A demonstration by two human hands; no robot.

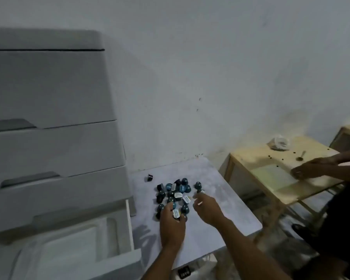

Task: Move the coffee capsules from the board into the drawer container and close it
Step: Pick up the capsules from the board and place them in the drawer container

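Observation:
Several dark blue coffee capsules (177,191) lie in a loose pile on a pale grey board (220,190). One capsule (149,177) sits apart at the far left of the board. My left hand (172,221) is at the near side of the pile, fingers closed around a couple of capsules, one with a white lid. My right hand (206,209) hovers to the right of the pile with fingers curled, tips near a capsule; I cannot see whether it holds one. The white drawer container (55,138) stands left of the board, its bottom drawer (79,247) pulled out.
A wooden side table (275,164) stands to the right with a crumpled bag (278,143), a spoon (301,156) and scattered dark bits. Another person's hands (309,168) rest on it. A white wall lies behind the board.

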